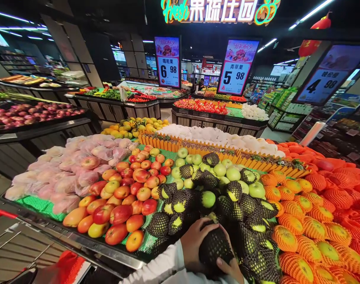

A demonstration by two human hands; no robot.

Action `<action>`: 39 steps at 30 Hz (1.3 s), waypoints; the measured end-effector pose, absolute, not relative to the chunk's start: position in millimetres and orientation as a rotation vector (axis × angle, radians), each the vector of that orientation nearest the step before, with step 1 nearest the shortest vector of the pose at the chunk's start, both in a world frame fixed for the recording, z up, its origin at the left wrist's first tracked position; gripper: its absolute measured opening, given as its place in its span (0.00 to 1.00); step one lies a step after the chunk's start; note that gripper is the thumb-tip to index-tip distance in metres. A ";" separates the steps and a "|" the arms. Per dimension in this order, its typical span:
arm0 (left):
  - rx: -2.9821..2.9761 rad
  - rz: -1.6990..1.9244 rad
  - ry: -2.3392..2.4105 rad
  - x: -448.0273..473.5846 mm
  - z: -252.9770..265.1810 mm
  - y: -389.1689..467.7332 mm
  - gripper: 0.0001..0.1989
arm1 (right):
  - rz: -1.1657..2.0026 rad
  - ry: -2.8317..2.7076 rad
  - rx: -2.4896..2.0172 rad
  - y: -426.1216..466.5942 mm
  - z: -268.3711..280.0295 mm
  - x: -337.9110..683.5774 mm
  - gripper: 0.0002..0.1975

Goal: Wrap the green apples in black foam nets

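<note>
Both of my hands are low in the head view, over the display of green apples. Between them is an apple in a black foam net point(214, 249); the net hides most of its skin. My left hand point(194, 241) curls round its left side and top, fingers closed on the net. From the lower right, my right hand point(231, 266) grips it, with the thumb across its front. Around them lie several green apples in black nets point(253, 227), and bare green apples point(219, 169) are behind. One green apple point(208, 199) sits just beyond my fingers.
Red apples point(120, 213) and bagged fruit point(67, 177) lie left, orange-netted fruit point(304, 225) right. An orange picket divider point(194, 149) crosses behind. A shopping cart point(17, 236) with a red-edged handle stands at the lower left. Price screens point(237, 67) hang above.
</note>
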State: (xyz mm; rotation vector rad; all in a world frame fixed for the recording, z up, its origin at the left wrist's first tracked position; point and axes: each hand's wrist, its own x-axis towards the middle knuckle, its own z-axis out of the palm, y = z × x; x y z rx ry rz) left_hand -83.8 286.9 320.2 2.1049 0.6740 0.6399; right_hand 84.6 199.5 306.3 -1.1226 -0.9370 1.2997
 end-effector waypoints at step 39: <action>2.065 1.110 1.791 -233.0 347.3 507.9 0.36 | 0.774 -2.153 -1.194 227.0 278.1 96.9 0.21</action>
